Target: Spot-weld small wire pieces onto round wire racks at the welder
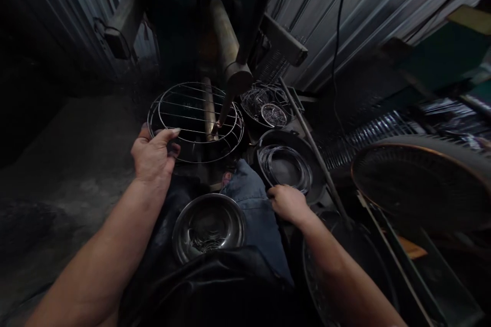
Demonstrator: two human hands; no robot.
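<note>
My left hand (155,156) grips the near left edge of a round wire rack (174,113), thumb on top and fingers curled below. The rack has two rings with parallel wires across them. It lies level between the upper electrode arm (226,36) and the lower electrode arm (209,107) of what looks like a spot welder. A small orange glow shows where the electrode tip meets the rack. My right hand (289,204) is closed at the near rim of a dark basin (316,184) with coiled wire rings (301,163). What its fingers hold is hidden.
A steel bowl (180,230) with small wire pieces rests in my lap. Behind the basin stands another container with tangled wire parts (268,97). A metal bar (314,148) slants past on the right, near a large round fan-like guard (414,179). A cable (339,25) hangs down.
</note>
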